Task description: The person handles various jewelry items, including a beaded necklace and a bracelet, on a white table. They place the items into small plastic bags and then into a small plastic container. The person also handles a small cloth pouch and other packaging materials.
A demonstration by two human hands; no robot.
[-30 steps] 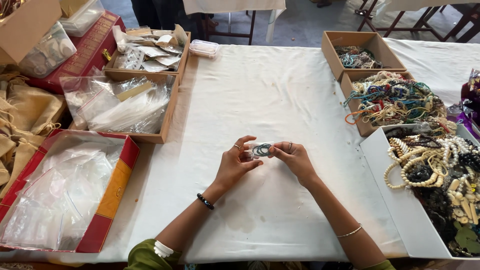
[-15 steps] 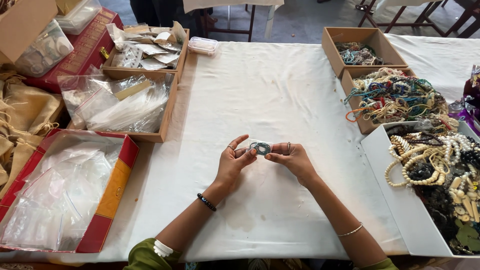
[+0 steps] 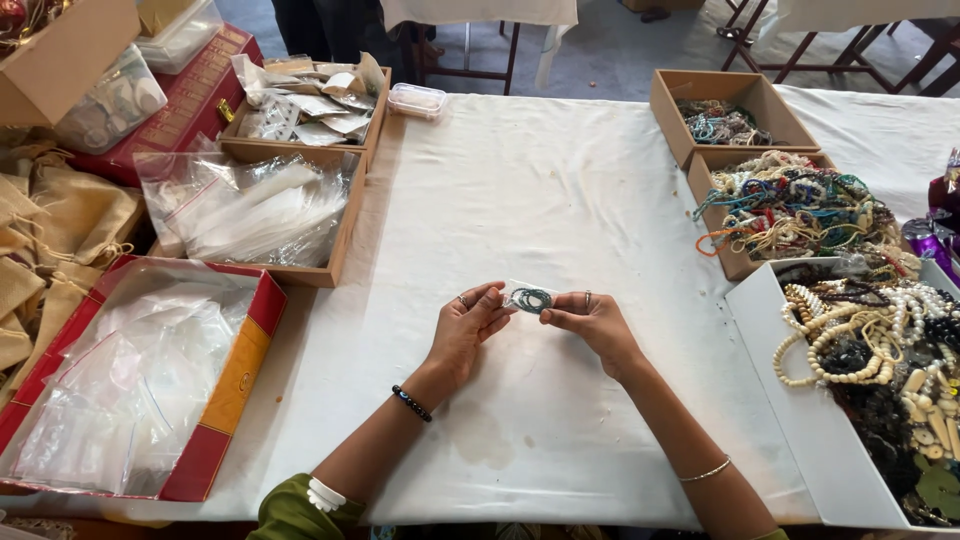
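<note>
My left hand [image 3: 468, 322] and my right hand [image 3: 592, 322] meet over the middle of the white tablecloth [image 3: 520, 180]. Between their fingertips they hold a small clear plastic bag [image 3: 528, 297] with a coiled dark green bead bracelet inside. A ring shows on each hand. My left wrist wears a black bead bracelet and my right forearm a thin gold bangle. Both hands pinch the bag's edges just above the cloth.
A red box of clear bags [image 3: 120, 390] lies at the left. Behind it stand a wooden tray of plastic bags [image 3: 270, 215] and a tray of packets [image 3: 310, 100]. Boxes of bead necklaces [image 3: 790, 205] and a white tray of beads [image 3: 870, 350] line the right. Cloth pouches [image 3: 50, 230] sit far left.
Both hands stay in the same place with the small bag between them. The fingers have shifted slightly along the bag's edges.
</note>
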